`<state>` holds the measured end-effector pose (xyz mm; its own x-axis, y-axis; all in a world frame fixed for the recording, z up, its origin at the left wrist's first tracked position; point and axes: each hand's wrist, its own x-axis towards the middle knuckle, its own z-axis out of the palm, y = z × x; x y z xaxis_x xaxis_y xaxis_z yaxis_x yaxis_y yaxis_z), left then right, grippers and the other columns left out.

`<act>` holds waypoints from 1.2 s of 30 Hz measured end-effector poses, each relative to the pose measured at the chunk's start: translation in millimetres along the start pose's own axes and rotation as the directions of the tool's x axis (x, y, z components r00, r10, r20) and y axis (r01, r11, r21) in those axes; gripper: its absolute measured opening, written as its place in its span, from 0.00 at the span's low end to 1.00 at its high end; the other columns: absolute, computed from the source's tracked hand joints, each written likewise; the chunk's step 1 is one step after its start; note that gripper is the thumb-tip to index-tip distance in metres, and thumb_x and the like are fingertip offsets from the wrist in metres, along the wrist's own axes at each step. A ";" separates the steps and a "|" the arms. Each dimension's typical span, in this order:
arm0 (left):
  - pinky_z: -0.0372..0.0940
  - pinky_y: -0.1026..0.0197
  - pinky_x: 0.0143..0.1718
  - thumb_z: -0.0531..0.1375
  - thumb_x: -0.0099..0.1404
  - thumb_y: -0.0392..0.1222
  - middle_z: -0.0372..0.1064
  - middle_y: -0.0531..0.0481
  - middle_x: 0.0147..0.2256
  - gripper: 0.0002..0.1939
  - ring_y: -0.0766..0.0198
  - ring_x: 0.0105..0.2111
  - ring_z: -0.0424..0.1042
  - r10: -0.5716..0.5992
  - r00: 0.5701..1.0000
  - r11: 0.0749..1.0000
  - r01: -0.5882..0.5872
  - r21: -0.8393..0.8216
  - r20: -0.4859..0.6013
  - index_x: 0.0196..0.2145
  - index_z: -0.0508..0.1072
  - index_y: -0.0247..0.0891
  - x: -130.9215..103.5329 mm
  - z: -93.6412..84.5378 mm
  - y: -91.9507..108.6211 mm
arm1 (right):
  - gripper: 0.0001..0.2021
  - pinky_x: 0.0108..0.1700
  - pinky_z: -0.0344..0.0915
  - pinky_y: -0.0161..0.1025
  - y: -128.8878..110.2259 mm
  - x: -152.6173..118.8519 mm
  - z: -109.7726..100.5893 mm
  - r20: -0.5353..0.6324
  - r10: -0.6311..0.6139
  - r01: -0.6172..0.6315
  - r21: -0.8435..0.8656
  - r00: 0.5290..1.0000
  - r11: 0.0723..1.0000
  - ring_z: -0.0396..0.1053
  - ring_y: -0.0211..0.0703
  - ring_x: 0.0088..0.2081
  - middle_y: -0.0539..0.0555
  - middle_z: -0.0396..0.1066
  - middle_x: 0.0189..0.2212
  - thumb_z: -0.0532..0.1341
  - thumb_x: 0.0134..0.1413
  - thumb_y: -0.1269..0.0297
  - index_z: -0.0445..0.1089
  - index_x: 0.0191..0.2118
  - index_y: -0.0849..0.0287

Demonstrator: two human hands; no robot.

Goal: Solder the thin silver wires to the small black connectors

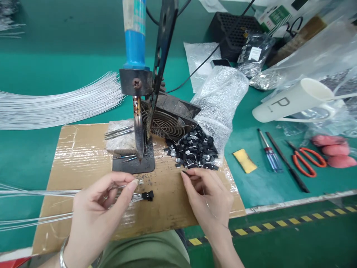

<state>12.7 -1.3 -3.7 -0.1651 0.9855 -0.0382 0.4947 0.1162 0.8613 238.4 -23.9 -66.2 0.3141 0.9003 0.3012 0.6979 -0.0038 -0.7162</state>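
Observation:
My left hand (97, 212) is closed, with thumb and index finger pinching the tip of a thin white wire (55, 192). Several wires run leftward from under this hand. Just beyond its fingers, wires end in a cluster of black connectors (147, 195) over the cardboard (167, 217). My right hand (209, 193) pinches a small black connector, mostly hidden by the fingertips. A thin silvery strand, perhaps solder, runs through that hand. Close above it lies a pile of loose black connectors (195, 149). A blue-handled soldering iron (135, 48) hangs tip down in a stand, beyond and between both hands.
Behind the iron sits a dusty fan (170, 123). A thick bundle of white wires (55, 106) lies back left. On the right are a yellow sponge (244, 160), a screwdriver (270, 152), orange-handled scissors (306, 160), a white mug (292, 100) and bubble wrap (223, 96).

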 end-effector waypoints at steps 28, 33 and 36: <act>0.58 0.69 0.18 0.68 0.64 0.46 0.78 0.55 0.23 0.06 0.69 0.19 0.70 0.024 0.997 0.999 -0.026 0.028 0.073 0.32 0.82 0.43 1.7 -3.0 -4.4 | 0.03 0.27 0.77 0.35 -66.0 6.4 24.9 0.410 0.235 -0.471 0.726 0.881 0.501 0.76 0.38 0.24 0.50 0.80 0.27 0.73 0.62 0.63 0.85 0.39 0.54; 0.60 0.69 0.18 0.68 0.64 0.46 0.81 0.53 0.27 0.06 0.67 0.21 0.75 0.016 0.997 0.999 -0.018 0.027 0.076 0.33 0.82 0.43 2.0 -4.7 -3.8 | 0.04 0.27 0.78 0.35 -67.4 6.1 26.2 0.429 0.232 -0.486 0.718 0.873 0.499 0.75 0.39 0.23 0.50 0.79 0.25 0.72 0.63 0.61 0.85 0.39 0.54; 0.62 0.70 0.18 0.69 0.63 0.45 0.83 0.53 0.30 0.04 0.66 0.23 0.77 0.011 0.997 1.000 -0.011 -0.001 0.079 0.33 0.83 0.44 3.0 -4.1 -1.5 | 0.05 0.26 0.77 0.35 -66.9 5.5 27.5 0.444 0.227 -0.495 0.715 0.867 0.494 0.75 0.38 0.23 0.50 0.79 0.26 0.72 0.63 0.61 0.85 0.39 0.55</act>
<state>8.0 1.0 -3.0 -0.0920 0.9934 -0.0685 0.4955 0.1054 0.8622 175.7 -6.7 -33.9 0.1448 0.9728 -0.1810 -0.2710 -0.1370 -0.9528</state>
